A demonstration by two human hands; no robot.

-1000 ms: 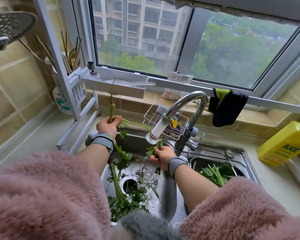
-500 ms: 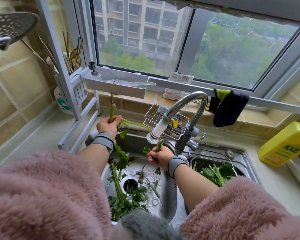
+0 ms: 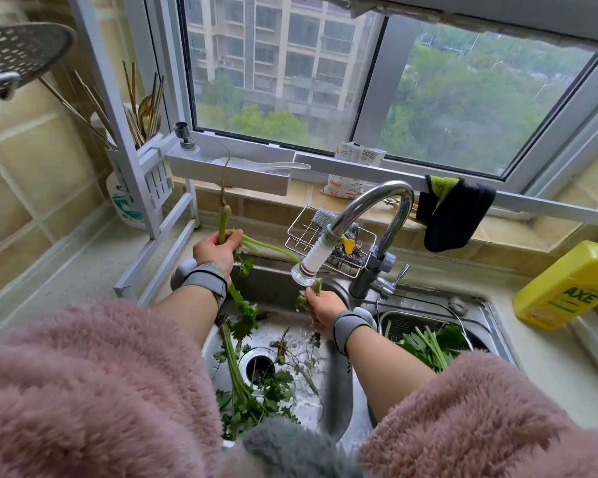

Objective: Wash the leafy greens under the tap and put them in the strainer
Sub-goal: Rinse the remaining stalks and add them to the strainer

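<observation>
Under the tap nozzle point(image 3: 312, 267), the right hand point(image 3: 321, 310) pinches a sprig point(image 3: 315, 286); the left hand point(image 3: 214, 250) grips stalks point(image 3: 223, 219) at ten o'clock. Turn the sprig through the water, then drop it into the strainer point(image 3: 403, 327) at three o'clock.

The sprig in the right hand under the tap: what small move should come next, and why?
Probably carry the sprig right, into the strainer. The right hand holds it at the tap nozzle with water running over it, and washed greens already lie there.
</observation>
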